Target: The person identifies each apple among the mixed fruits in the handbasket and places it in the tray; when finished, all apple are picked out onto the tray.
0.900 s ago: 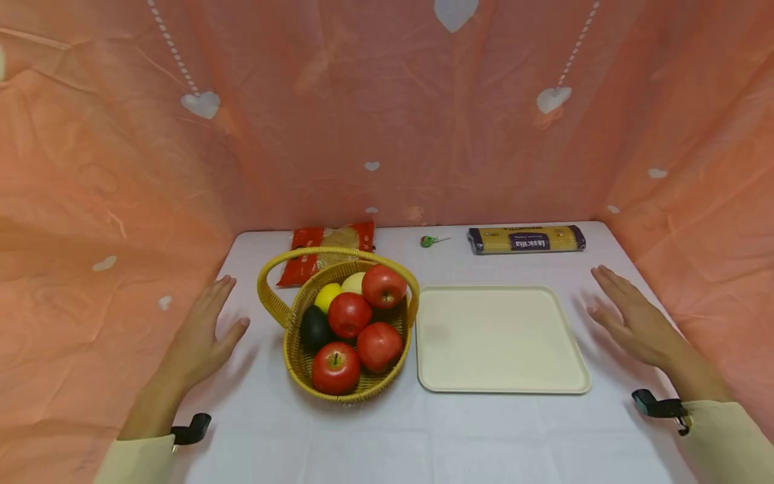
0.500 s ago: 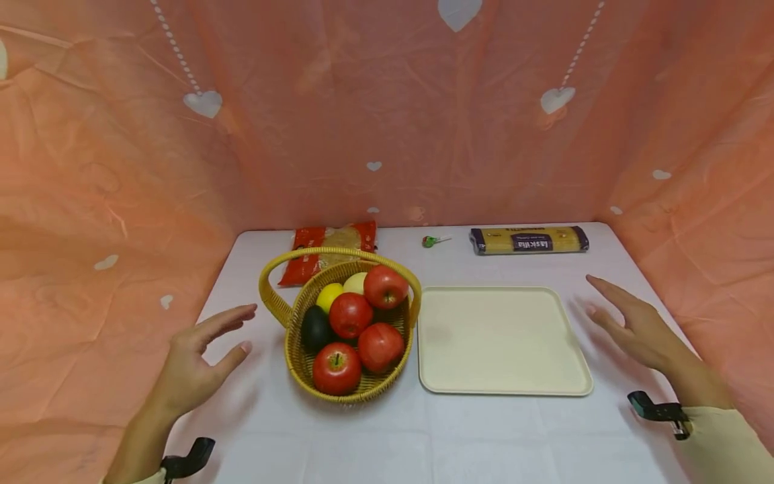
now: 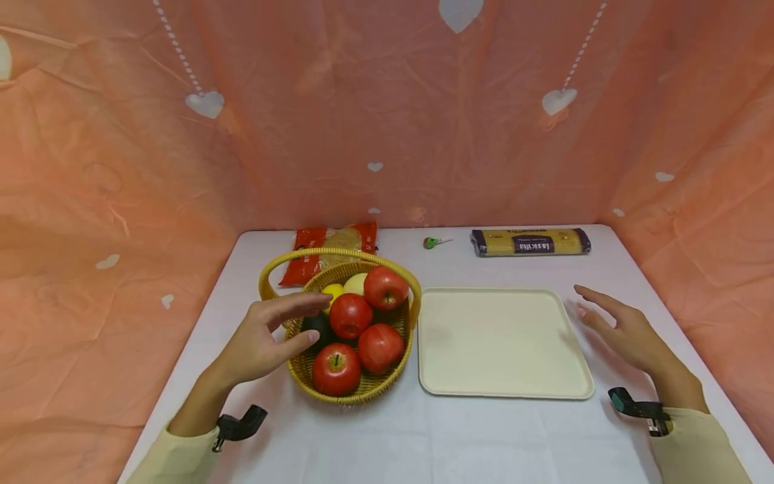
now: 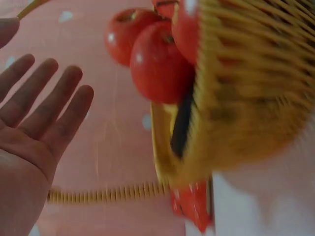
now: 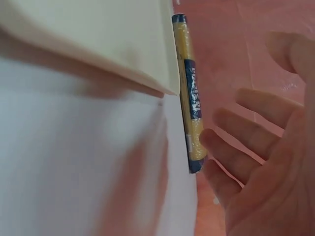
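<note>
A: Left side?
B: Left hand (image 3: 256,341) at the basket's left edge, thumb and fingers apart, gripping nothing.
A: Basket (image 4: 256,108)?
B: Round, yellow, ribbed weave, arched handle. Inside, left to right: smooth dark oval fruit (image 3: 326,328), then four glossy red apples (image 3: 336,371). Behind it, a crinkled red packet (image 3: 301,269).
A: Right of the basket?
B: Lollipop (image 3: 430,243), farther back; just beside the basket, a flat cream tray (image 3: 502,343), corners rounded; farther back, a long shiny yellow packet (image 3: 498,243). Well right of the basket, the right hand (image 3: 630,336), thumb and fingers apart, gripping nothing.
</note>
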### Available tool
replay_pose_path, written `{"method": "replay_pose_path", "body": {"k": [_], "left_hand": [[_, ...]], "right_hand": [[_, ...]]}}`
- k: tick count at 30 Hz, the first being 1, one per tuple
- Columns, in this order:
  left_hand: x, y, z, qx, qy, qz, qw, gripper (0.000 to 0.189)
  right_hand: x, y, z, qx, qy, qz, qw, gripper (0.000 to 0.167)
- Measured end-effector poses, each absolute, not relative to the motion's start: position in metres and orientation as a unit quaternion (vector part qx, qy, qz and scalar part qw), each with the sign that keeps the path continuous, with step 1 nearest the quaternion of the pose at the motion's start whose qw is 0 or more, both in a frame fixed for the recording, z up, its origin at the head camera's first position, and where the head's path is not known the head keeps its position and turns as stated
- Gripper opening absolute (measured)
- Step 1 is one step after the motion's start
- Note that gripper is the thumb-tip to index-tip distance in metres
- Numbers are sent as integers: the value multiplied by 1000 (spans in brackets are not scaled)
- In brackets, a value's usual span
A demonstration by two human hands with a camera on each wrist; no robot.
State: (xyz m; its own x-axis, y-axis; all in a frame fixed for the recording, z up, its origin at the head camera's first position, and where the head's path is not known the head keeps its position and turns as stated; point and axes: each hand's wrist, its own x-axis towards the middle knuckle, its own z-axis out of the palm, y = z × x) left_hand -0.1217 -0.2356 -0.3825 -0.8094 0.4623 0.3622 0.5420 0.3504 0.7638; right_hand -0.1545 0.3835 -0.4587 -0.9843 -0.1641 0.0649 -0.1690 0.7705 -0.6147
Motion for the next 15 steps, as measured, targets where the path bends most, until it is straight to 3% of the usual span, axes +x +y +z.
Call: {"method": "replay_pose_path", "body": {"k": [10,15], "left_hand": [[-166,-184,-369,-303,-866,-396,-36,63],[-180,-169,-371,-298,-897,-323,-55,70]], "right_hand": [[-157,379,-475,64,-928,362,-57,65],[-161,377,-481,64,-919,386,-58,63]]}}
